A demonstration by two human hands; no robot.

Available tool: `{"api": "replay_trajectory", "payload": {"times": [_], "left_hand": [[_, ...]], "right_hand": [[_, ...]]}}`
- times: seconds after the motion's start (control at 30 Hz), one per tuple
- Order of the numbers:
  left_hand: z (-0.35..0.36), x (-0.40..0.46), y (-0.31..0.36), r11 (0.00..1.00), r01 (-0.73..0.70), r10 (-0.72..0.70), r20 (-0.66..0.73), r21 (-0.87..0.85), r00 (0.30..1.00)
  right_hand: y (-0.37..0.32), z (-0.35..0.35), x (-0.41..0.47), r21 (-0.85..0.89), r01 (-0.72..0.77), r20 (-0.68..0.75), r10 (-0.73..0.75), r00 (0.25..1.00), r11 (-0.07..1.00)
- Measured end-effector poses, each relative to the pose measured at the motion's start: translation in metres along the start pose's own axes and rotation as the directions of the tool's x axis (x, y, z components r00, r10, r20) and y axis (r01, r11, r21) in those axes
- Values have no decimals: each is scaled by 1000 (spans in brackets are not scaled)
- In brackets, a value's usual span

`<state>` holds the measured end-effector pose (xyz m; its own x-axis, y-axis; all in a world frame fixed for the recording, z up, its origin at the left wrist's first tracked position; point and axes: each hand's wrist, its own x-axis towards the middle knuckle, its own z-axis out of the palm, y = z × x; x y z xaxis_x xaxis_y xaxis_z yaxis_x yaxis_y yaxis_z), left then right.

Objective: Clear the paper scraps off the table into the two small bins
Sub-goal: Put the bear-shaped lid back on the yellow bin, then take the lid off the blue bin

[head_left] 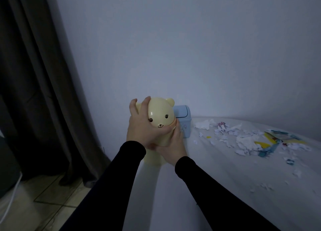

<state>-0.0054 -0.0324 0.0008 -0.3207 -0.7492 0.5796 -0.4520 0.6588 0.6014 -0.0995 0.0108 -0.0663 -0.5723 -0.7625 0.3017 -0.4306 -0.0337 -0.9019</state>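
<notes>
A pale yellow bin (156, 154) with a bear-face lid (160, 113) stands at the table's left edge. My left hand (141, 126) grips the lid from the left, fingers curled over its top. My right hand (173, 144) holds the bin's body from the right. A small light-blue bin (184, 120) with a swing lid stands just behind it, against the wall. Torn paper scraps (246, 140), white with some yellow and blue pieces, lie scattered across the table's right half.
The table (199, 187) has a white cloth and runs along a pale wall. A dark curtain (34, 92) hangs at the left, above a tiled floor (52, 196) with a white cable (10, 206).
</notes>
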Motion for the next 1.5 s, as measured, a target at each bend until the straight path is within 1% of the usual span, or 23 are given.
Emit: {"api": "replay_trajectory", "payload": {"times": [0.2,0.4,0.53,0.63,0.77,0.8,0.87,0.93,0.97,1.03,1.07,1.1,1.13,1.17,1.2,1.23,1.27,1.37,1.43,1.5], "left_hand": [[-10,6,-2,998,52,-54,72,32,996],[-13,8,-14,998,59,-60,42,24,997],[-10,8,-16,995,77,-80,41,59,996],[-14,8,-15,988,101,-111,86,113,990],[-26,9,-2,953,111,-160,157,283,975],[-29,8,0,940,99,-162,173,327,972],[-35,7,3,933,82,-156,186,352,970],[-37,2,9,936,45,-95,128,348,987],[-35,0,15,935,1,-29,72,355,997],[-28,-6,28,934,-142,162,-33,329,986],[-22,-6,36,932,-226,252,-60,285,966],[-15,-5,42,931,-289,308,-56,224,950],[-8,-3,49,936,-319,326,-27,149,945],[2,0,54,944,-320,320,15,80,947],[12,5,59,953,-302,299,70,34,952],[22,7,61,958,-287,281,124,25,952],[36,17,65,957,-287,275,169,49,946],[62,35,63,946,-277,224,276,171,935],[76,47,66,950,-221,145,315,222,938],[94,59,66,918,-181,59,330,352,942]], "right_hand": [[-4,12,2,-4,-35,15,35,999,999],[-7,24,8,24,-40,48,39,998,999],[-6,24,9,10,-38,52,37,998,999],[-9,22,9,-1,-53,56,53,997,999],[-16,17,4,2,-77,88,76,993,997],[-19,14,2,-16,-79,102,80,992,997],[-21,1,1,-87,-88,145,100,984,992],[-15,-17,4,-199,-101,188,139,972,975],[-10,-28,6,-246,-109,194,159,968,963],[3,-51,11,-284,-119,137,164,977,951],[9,-63,13,-292,-113,88,144,986,950],[14,-73,15,-294,-113,40,131,991,949],[19,-80,18,-293,-123,-3,127,992,948],[24,-86,22,-292,-132,-35,127,991,947],[29,-91,27,-282,-132,-55,121,991,950],[33,-92,30,-264,-127,-77,110,991,956],[36,-95,42,-243,-111,-95,91,991,964],[40,-91,60,-164,-101,-73,90,993,981],[42,-86,74,-97,-100,-46,96,994,990],[44,-82,89,-53,-90,-15,90,996,995]]}}
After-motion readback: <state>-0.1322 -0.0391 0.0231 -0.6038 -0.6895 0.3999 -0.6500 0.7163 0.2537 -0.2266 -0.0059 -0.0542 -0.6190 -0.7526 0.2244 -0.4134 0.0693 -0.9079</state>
